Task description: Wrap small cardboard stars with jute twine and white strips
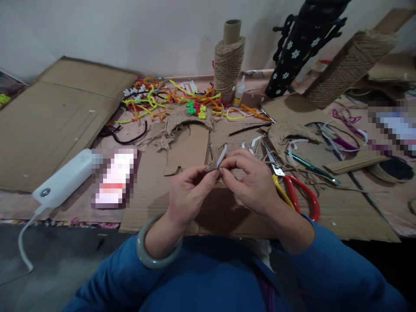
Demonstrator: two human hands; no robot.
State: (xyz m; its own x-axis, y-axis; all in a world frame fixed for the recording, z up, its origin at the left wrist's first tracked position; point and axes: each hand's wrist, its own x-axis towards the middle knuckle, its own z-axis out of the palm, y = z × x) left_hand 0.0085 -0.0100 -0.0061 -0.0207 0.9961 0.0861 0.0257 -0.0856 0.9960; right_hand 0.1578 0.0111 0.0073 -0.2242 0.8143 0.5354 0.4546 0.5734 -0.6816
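Pinching a small jute-covered piece (212, 166) between their fingertips, the person's two hands meet just above the middle of the desk (357, 216). The left hand (190, 195), with one grey-green bangle (152, 253) on its wrist, grips the piece from the left with thumb and forefinger; the right hand (251, 182) is closed on one white strip (222, 155) that is peeling off it. That strip has its long axis tilted, running from the fingertips up and to the right, away from the person. Just right of the right hand lies one pair of scissors (292, 186) with red and yellow handles, its blades pointing up and to the left. Two jute spools stand at the back: an upright one (228, 65) and a larger one (347, 69) leaning to the right. One small glue bottle (239, 92) stands beside the upright spool, next to a tangle of coloured pipe cleaners (169, 97), too many to count. One jute star (163, 143) lies left of centre. One white power adapter (63, 180) sits at the left edge, and one large cardboard sheet (55, 117) lies behind it.
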